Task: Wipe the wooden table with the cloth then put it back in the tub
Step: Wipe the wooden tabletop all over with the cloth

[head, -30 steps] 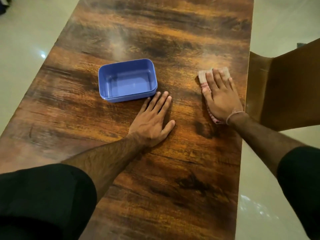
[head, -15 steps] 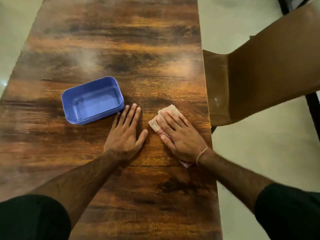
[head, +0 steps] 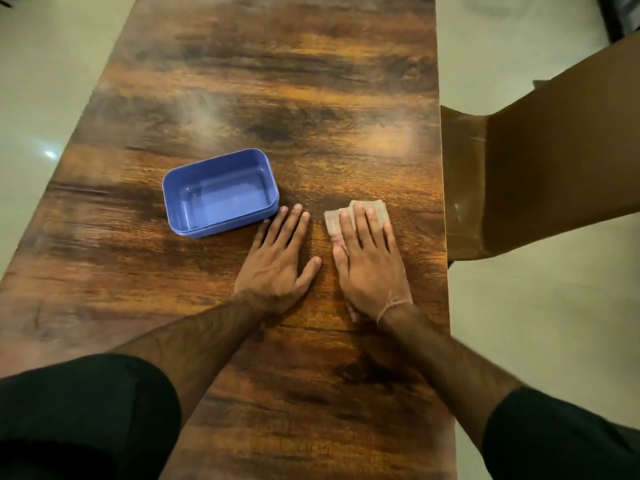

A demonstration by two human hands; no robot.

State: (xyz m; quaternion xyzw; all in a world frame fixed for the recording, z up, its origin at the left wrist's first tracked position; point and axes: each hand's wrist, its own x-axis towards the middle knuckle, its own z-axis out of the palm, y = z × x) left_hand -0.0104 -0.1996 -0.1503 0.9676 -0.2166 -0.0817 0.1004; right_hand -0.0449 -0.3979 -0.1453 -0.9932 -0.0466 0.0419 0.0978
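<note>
On the wooden desk (head: pixel 311 81), the right hand (head: pixel 372 268) presses a beige cloth (head: pixel 360 211) with flat open fingers; the left hand (head: pixel 277 265) lies spread beside the blue tub (head: pixel 169 188).

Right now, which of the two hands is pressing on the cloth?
The right hand, the one with a thread at the wrist. It lies flat on the cloth. The left hand rests on bare wooden table beside the blue tub.

**Room & surroundings**

Pale glossy floor (head: pixel 41 81) both sides, w/ a small light glint at left. Brown chair (head: pixel 540 174) on the right, seat edge just beside the tabletop. Dark furniture leg (head: pixel 620 15) top right.
</note>
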